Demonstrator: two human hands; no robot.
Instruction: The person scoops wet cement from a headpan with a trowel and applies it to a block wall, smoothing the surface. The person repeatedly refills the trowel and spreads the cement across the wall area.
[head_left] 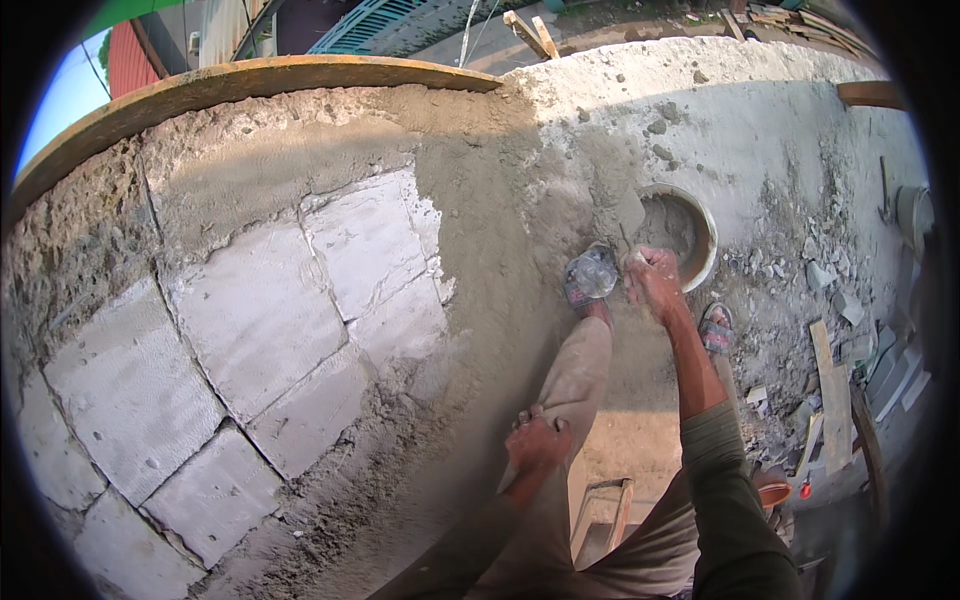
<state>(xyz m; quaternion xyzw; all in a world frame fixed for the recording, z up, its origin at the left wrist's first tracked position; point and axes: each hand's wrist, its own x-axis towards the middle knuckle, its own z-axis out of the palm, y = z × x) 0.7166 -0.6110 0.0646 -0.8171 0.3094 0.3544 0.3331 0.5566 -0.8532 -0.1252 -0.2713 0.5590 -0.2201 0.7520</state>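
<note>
"Trowel (629, 213): where, and how held?"

"Head view, right of centre: fingers of the right hand (655, 282) wrap its handle, blade beside the bucket (711, 240), presumably placed for easy reach."

"The left hand (538, 442)?"

"Lower centre, on the knee (578, 398), probably bracing; finger spread cannot be told."
</note>
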